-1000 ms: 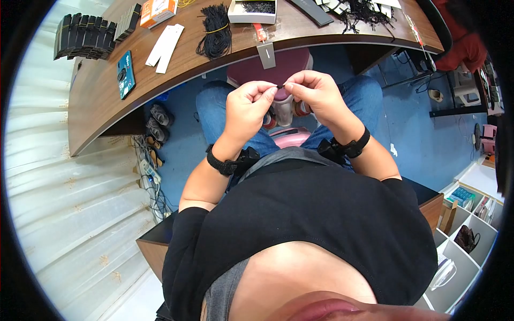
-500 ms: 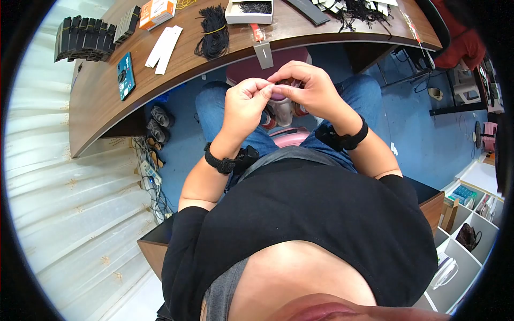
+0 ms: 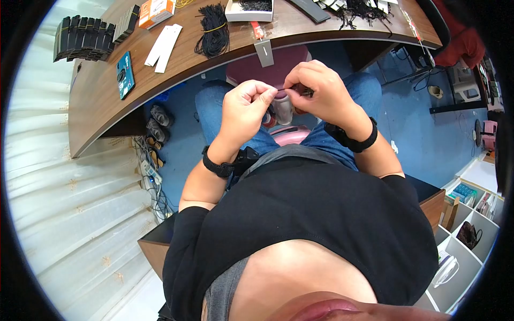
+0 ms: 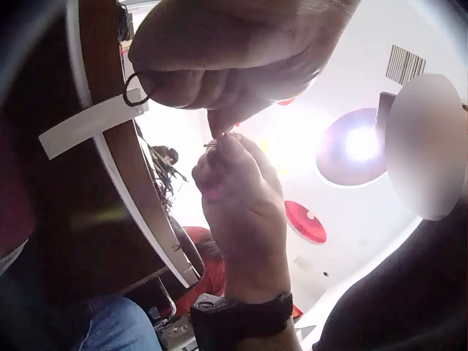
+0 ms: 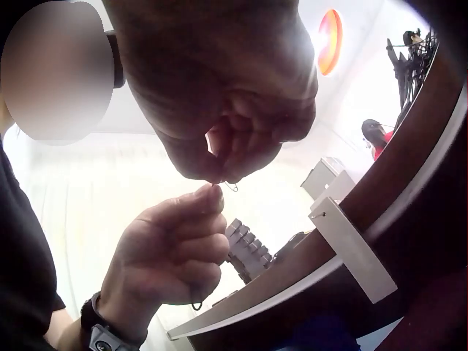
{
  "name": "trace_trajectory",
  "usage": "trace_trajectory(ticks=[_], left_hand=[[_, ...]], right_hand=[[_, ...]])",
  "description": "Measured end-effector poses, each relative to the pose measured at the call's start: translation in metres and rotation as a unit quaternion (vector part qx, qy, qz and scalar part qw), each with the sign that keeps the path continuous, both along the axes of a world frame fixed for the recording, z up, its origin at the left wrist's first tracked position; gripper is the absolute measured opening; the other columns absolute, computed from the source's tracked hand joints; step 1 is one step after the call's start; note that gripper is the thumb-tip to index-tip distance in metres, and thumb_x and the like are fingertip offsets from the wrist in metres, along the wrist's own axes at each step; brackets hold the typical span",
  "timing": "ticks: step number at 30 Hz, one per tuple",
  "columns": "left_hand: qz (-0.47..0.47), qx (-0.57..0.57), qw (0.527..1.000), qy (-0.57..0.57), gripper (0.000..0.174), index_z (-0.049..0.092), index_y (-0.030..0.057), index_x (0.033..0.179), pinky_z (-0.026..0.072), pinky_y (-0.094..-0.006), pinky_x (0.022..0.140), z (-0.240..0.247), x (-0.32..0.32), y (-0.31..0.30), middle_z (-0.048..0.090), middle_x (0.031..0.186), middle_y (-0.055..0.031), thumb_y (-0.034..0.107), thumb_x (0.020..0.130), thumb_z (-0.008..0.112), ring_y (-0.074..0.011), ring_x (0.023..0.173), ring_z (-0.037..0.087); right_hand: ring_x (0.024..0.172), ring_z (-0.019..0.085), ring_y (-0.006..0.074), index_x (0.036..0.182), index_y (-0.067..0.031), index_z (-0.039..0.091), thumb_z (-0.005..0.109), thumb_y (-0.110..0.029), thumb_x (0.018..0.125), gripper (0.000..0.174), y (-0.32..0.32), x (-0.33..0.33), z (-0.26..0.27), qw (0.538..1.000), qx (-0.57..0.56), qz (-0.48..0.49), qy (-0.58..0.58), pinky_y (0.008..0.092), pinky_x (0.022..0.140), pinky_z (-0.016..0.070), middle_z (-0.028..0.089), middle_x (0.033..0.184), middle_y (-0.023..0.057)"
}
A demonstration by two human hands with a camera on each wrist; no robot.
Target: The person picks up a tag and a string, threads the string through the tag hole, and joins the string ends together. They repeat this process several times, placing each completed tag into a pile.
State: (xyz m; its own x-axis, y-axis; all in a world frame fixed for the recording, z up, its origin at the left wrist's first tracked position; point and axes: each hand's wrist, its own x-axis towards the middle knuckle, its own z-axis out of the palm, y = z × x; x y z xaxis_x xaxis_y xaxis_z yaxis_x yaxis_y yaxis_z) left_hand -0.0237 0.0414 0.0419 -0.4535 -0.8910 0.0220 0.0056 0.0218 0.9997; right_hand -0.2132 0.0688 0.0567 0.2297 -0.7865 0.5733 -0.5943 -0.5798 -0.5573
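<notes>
Curved, brown wood-grain counter (image 3: 186, 53) arcs ahead; near its edge, left hand (image 3: 243, 109) and right hand (image 3: 321, 95), fingers curled; on the counter, flat teal pack (image 3: 125, 77), lettering unreadable; both hands pinch a thin black cord (image 3: 282, 90), straight between fingertips.

Across the brown table (image 3: 96, 120) I see banded black stacks (image 3: 83, 38), a teal packet (image 3: 125, 76), white strips (image 3: 168, 47), a black cord bundle (image 3: 214, 37), an open white box (image 3: 249, 17) and, probably, tangled cords (image 3: 357, 13).
</notes>
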Motion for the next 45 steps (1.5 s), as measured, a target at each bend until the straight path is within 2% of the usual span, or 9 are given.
trace_trajectory(ticks=[3, 5, 9, 19, 22, 25, 31, 37, 45], left_hand=[[-0.009, 0.001, 1.0, 0.022, 0.011, 0.063, -0.0014, 0.089, 0.0325, -0.0156, 0.051, -0.001, 0.002, 0.002, 0.058, 0.072, 0.0028, 0.009, 0.086, 0.064, -0.0005, 0.058, 0.044], [-0.022, 0.016, 0.999, 0.041, 0.012, 0.063, -0.0009, 0.09, 0.0314, -0.016, 0.05, 0.004, 0.001, 0.001, 0.057, 0.071, 0.0029, 0.01, 0.086, 0.064, -0.0009, 0.057, 0.043], [-0.034, 0.066, 0.993, 0.096, 0.012, 0.062, 0.0002, 0.089, 0.0278, -0.0175, 0.047, 0.007, 0.001, 0.002, 0.053, 0.066, 0.0036, 0.012, 0.087, 0.063, -0.002, 0.053, 0.039], [-0.052, 0.172, 0.965, 0.191, 0.01, 0.061, 0.001, 0.089, 0.0265, -0.0186, 0.045, 0.0, 0.005, -0.001, 0.051, 0.064, 0.0032, 0.011, 0.087, 0.062, -0.0029, 0.051, 0.038], [-0.018, 0.104, 0.985, 0.138, 0.009, 0.063, 0.0, 0.089, 0.0307, -0.0177, 0.047, 0.001, 0.003, 0.002, 0.054, 0.068, 0.0006, 0.008, 0.086, 0.062, -0.0041, 0.054, 0.043], [0.016, -0.122, 0.992, 0.037, 0.009, 0.065, -0.0018, 0.09, 0.0367, -0.0178, 0.051, -0.001, 0.001, 0.0, 0.057, 0.076, -0.0025, 0.005, 0.085, 0.063, -0.006, 0.059, 0.049], [0.012, -0.182, 0.983, -0.007, 0.007, 0.066, -0.0023, 0.087, 0.0464, -0.0232, 0.066, -0.003, 0.003, 0.0, 0.061, 0.085, -0.0062, 0.002, 0.082, 0.063, -0.0124, 0.074, 0.059], [0.037, -0.291, 0.952, -0.09, 0.007, 0.065, -0.0019, 0.082, 0.0485, -0.0267, 0.066, 0.013, 0.0, 0.006, 0.064, 0.083, -0.0115, -0.002, 0.075, 0.065, -0.0196, 0.071, 0.062], [0.06, -0.427, 0.892, -0.133, 0.007, 0.061, 0.0014, 0.076, 0.0482, -0.0305, 0.053, 0.004, 0.001, 0.001, 0.06, 0.078, -0.0112, 0.0, 0.071, 0.066, -0.0246, 0.06, 0.06]], right_hand=[[0.067, 0.055, 0.0154, 0.078, -0.0046, 0.06, 0.066, 0.001, 0.069, 0.012, 0.003, -0.001, 0.005, 0.999, 0.028, 0.019, 0.006, 0.0273, 0.058, 0.0446, 0.059, 0.073, 0.002], [0.07, 0.055, 0.0106, 0.084, -0.0038, 0.06, 0.064, 0.0, 0.073, 0.012, 0.003, -0.003, 0.006, 0.968, 0.201, 0.071, -0.132, 0.024, 0.059, 0.0447, 0.059, 0.076, 0.0011], [0.076, 0.054, 0.0042, 0.097, -0.0024, 0.057, 0.06, -0.003, 0.079, 0.018, 0.003, -0.004, 0.002, 0.777, 0.415, 0.208, -0.425, 0.0187, 0.062, 0.0445, 0.059, 0.083, 0.0007], [0.062, 0.054, 0.0027, 0.095, -0.0005, 0.059, 0.065, -0.006, 0.082, 0.016, 0.009, 0.016, -0.004, 0.839, 0.369, 0.089, -0.39, 0.0178, 0.055, 0.0457, 0.06, 0.074, -0.0006], [0.062, 0.053, 0.0021, 0.09, -0.0004, 0.06, 0.065, -0.006, 0.082, 0.011, 0.009, 0.014, -0.008, 0.866, 0.333, 0.075, -0.366, 0.0179, 0.054, 0.0436, 0.059, 0.072, -0.002], [0.057, 0.052, 0.0026, 0.09, -0.0016, 0.058, 0.062, -0.004, 0.084, 0.007, 0.008, 0.015, -0.009, 0.876, 0.315, 0.072, -0.357, 0.0171, 0.048, 0.0407, 0.057, 0.07, -0.0017], [0.057, 0.052, 0.0023, 0.087, -0.0009, 0.057, 0.061, -0.002, 0.083, 0.006, 0.009, 0.015, -0.003, 0.92, 0.286, 0.036, -0.267, 0.0172, 0.05, 0.0414, 0.056, 0.069, -0.0016], [0.059, 0.052, 0.0026, 0.086, -0.0004, 0.057, 0.062, -0.003, 0.081, 0.008, 0.008, 0.015, -0.01, 0.956, 0.207, 0.038, -0.203, 0.0172, 0.051, 0.0408, 0.055, 0.068, -0.0023], [0.061, 0.051, 0.0032, 0.081, -0.0006, 0.059, 0.064, -0.005, 0.077, 0.008, 0.007, 0.009, -0.017, 0.874, 0.339, 0.049, -0.344, 0.0194, 0.055, 0.0421, 0.057, 0.067, -0.0019]])
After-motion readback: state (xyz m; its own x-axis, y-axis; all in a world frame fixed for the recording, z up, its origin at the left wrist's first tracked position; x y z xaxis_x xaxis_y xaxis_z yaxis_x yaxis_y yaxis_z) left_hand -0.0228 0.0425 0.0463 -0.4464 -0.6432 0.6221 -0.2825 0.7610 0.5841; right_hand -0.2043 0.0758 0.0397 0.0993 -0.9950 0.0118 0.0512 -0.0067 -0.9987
